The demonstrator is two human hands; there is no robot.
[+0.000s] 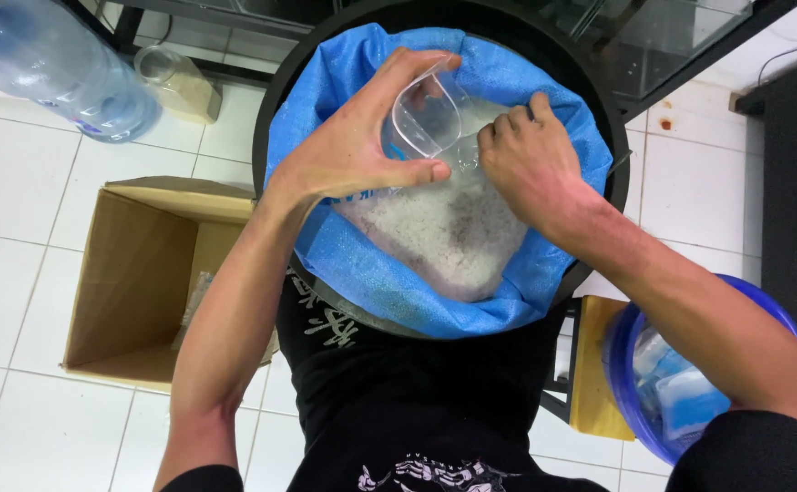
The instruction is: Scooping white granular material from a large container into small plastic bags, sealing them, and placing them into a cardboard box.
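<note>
Rice fills a blue woven sack whose mouth is folded over the rim of a black round bin. Above it, the left hand is curled around a clear plastic bag, thumb and fingers holding its mouth open. The right hand is closed into a loose fist, knuckles just beside the bag; what it grips cannot be told. An open cardboard box stands on the white tiled floor nearby, a blue bucket opposite.
</note>
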